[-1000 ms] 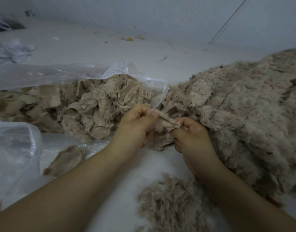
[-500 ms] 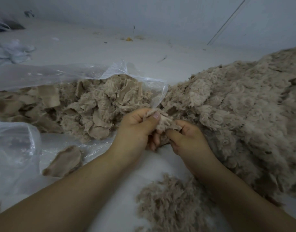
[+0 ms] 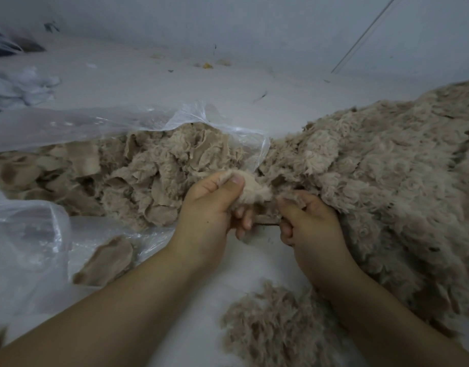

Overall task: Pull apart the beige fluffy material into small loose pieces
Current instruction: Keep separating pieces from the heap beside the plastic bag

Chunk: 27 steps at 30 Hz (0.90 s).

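- A beige tuft (image 3: 250,192) is held at the centre of the frame, between the two hands.
- The left hand (image 3: 212,207) is curled round the tuft; its thumb is pressed over the top of the fibres and its fingers are folded beneath.
- The right hand (image 3: 307,221) is closed on the tuft's right end, where a thin strip of backing is pinched between thumb and fingers.
- The two hands are set just beside each other, with the tuft spanning the gap.
- The right hand is touched at its right by the large fleece heap (image 3: 387,181), which fills the right half of the frame.
- A clear bag (image 3: 215,120) lies open in the left half of the frame; flat beige scraps (image 3: 148,178) are piled inside it, just left of the left hand.
- One flat scrap (image 3: 106,260) lies on the plastic at lower left, beside the left forearm.
- A loose pile (image 3: 270,327) of pulled fibres lies at lower centre, between the forearms.
- All items rest on a white floor (image 3: 175,83); a white wall is seen along the top.
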Each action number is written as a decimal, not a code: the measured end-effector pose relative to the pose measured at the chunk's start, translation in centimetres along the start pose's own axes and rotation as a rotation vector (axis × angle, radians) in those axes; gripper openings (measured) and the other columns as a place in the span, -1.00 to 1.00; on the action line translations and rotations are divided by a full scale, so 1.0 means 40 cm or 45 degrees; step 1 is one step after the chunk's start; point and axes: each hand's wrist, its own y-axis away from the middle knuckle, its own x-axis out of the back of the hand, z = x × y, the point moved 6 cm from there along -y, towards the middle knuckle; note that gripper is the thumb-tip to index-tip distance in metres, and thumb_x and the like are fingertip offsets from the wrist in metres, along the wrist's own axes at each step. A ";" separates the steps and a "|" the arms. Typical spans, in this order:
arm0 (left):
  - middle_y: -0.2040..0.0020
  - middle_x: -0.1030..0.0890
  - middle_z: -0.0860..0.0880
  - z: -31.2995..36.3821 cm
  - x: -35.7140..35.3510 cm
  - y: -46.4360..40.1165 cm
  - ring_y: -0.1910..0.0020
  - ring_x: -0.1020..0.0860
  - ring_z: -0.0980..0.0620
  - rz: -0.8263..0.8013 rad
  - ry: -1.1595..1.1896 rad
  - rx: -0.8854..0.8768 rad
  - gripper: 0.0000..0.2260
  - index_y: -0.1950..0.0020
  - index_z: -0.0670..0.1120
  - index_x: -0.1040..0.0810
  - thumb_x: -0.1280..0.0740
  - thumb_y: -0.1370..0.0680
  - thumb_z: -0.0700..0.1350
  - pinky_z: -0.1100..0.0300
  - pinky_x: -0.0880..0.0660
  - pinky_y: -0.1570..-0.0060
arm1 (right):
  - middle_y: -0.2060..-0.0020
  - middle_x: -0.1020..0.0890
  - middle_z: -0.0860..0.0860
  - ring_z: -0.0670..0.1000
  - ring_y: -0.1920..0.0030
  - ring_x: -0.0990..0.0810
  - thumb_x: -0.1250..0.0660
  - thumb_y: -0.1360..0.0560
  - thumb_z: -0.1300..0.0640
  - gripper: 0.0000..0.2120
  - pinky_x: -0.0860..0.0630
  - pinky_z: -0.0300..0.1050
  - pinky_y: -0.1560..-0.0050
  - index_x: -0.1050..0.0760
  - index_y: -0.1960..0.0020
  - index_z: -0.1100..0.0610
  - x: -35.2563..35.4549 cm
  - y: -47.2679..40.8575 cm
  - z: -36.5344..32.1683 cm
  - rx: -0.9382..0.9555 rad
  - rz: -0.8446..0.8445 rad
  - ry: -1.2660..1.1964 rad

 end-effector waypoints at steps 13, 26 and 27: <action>0.43 -0.58 -0.28 -0.023 -0.003 -0.005 0.51 -0.57 -0.13 0.037 -0.111 0.031 -0.96 0.01 -0.26 -0.48 -0.28 -0.57 -0.36 0.14 -0.55 0.49 | 0.55 -0.35 -0.01 -0.09 0.60 -0.22 -0.29 -0.44 -0.09 -0.80 -0.19 -0.34 0.56 -0.57 0.22 0.01 -0.014 0.016 -0.023 0.093 -0.059 -0.123; 0.48 -0.53 -0.08 -0.017 0.003 0.002 0.57 -0.52 -0.04 0.056 -0.599 0.056 -0.90 0.11 -0.15 -0.54 -0.43 -0.49 -0.17 0.15 -0.51 0.54 | 0.46 -0.56 0.12 -0.19 0.59 -0.37 -0.46 -0.33 0.01 -0.81 -0.30 -0.38 0.56 -0.64 0.28 0.15 -0.045 0.031 -0.030 0.170 -0.277 0.057; 0.51 -0.50 -0.02 -0.015 0.004 -0.002 0.58 -0.49 0.05 0.049 -0.690 0.002 -0.89 0.11 -0.15 -0.56 -0.45 -0.49 -0.16 0.22 -0.47 0.53 | 0.44 -0.57 0.18 -0.18 0.58 -0.39 -0.46 -0.41 0.11 -0.84 -0.32 -0.38 0.56 -0.64 0.26 0.20 -0.045 0.032 -0.029 0.197 -0.293 0.080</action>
